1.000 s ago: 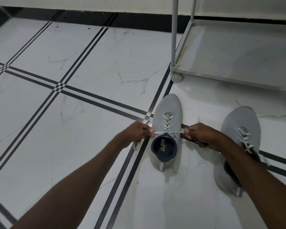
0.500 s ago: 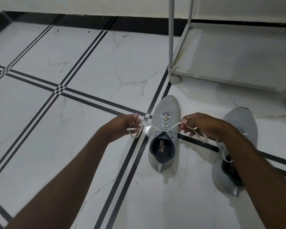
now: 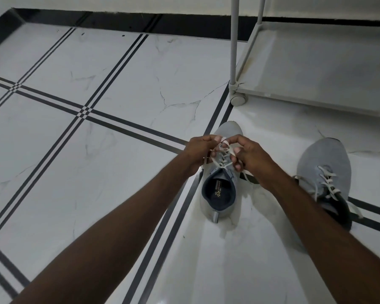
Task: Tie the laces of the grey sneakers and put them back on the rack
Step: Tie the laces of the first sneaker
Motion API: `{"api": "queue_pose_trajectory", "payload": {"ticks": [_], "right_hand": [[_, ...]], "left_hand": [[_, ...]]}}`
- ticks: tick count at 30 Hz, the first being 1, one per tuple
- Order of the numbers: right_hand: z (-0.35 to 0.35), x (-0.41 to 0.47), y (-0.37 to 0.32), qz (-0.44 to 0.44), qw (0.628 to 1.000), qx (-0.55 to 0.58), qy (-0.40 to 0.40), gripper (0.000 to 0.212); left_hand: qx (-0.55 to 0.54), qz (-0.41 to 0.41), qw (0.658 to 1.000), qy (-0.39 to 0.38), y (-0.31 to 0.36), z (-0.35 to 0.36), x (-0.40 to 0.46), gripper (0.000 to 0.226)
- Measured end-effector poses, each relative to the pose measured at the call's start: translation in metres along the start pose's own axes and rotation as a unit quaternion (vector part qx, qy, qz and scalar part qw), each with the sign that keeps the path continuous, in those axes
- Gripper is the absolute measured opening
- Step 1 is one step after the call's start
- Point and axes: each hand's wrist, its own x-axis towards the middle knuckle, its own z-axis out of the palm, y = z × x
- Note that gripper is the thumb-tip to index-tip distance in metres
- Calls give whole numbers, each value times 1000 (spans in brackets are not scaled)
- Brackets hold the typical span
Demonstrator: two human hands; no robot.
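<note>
Two grey sneakers stand on the white tiled floor, toes pointing away from me. Over the left sneaker (image 3: 219, 207), my left hand (image 3: 201, 151) and my right hand (image 3: 249, 153) meet above the tongue, each pinching part of its white lace (image 3: 223, 150), which is looped between the fingers. The hands hide most of that shoe's lacing. The right sneaker (image 3: 323, 163) stands apart at the right, its white laces loose, with my right forearm crossing its heel. The white rack (image 3: 316, 62) stands behind the shoes at the upper right.
The rack's bottom shelf sits low on a small caster wheel (image 3: 237, 99), with two thin white posts (image 3: 234, 40) rising from its left corner. Black double lines cross the floor tiles. A black skirting strip (image 3: 119, 23) runs along the far wall.
My hands were pulling the lace ends apart to the sides of the left sneaker. Now they have come together above its tongue, with the lace looped between the fingers.
</note>
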Motion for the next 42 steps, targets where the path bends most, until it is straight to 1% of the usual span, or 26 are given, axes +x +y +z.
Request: {"api": "queue_pose_trajectory", "payload": {"ticks": [3, 6, 7, 9, 13, 19, 22, 24, 26, 28, 29, 30, 31, 32, 33, 34, 35, 36, 37, 39, 40, 41, 42], "right_hand": [[4, -2, -5, -18, 998, -59, 8, 38], [6, -3, -11, -27, 994, -100, -13, 39], [6, -4, -13, -30, 994, -103, -25, 38], [6, -4, -15, -40, 993, -103, -39, 37], [7, -3, -14, -51, 991, -123, -20, 29], [2, 1, -5, -49, 996, -68, -10, 22], [3, 6, 1, -22, 998, -46, -22, 16], [3, 11, 6, 23, 999, 22, -24, 11], [-1, 16, 11, 72, 991, 112, -17, 9], [-6, 21, 12, 109, 980, 167, -19, 15], [-9, 24, 12, 121, 977, 175, -21, 17], [-10, 25, 11, 131, 976, 172, -23, 18], [-10, 27, 10, 139, 976, 163, -24, 19], [-10, 28, 9, 148, 977, 149, -23, 19], [-10, 28, 9, 152, 980, 128, -22, 18], [-10, 28, 9, 154, 982, 105, -22, 17], [-10, 28, 9, 154, 984, 84, -26, 18], [-10, 28, 10, 157, 984, 76, -34, 21], [-12, 27, 9, 162, 982, 80, -47, 23], [-15, 24, 8, 173, 977, 94, -84, 24], [-18, 22, 8, 176, 975, 92, -95, 25], [-20, 21, 9, 175, 977, 82, -92, 26], [-21, 19, 9, 165, 981, 63, -76, 27]], "left_hand": [[13, -4, 999, -37, -2, -1, 6, 33], [-21, -1, 998, -56, -1, -2, 5, 21], [-33, -4, 998, -62, -1, -2, 4, 18], [-41, -10, 996, -76, -3, -2, 3, 19], [-54, -34, 992, -106, -4, -2, -3, 25], [-101, -78, 976, -177, -1, -9, -11, 18], [-63, -45, 985, -151, -3, -4, -12, 18], [-61, -24, 990, -122, -5, -1, -12, 16], [-81, -18, 991, -109, -5, -1, -13, 17], [-64, -2, 989, -130, -6, -6, -15, 20], [-34, 12, 989, -145, -6, -9, -15, 20], [19, 33, 988, -150, -5, -12, -15, 20], [90, 61, 983, -147, -2, -14, -14, 20], [181, 99, 970, -128, 2, -15, -13, 19], [279, 147, 944, -95, 5, -14, -12, 16], [373, 202, 904, -55, 7, -11, -11, 11], [437, 255, 862, -23, 7, -6, -11, 8], [474, 292, 831, 3, 7, 1, -13, 9], [487, 318, 814, 20, 2, 7, -14, 11], [495, 344, 796, 53, -6, 13, -18, 12], [498, 347, 792, 68, -8, 14, -18, 11], [490, 348, 795, 79, -11, 13, -17, 9], [471, 340, 809, 88, -12, 12, -17, 7]]}}
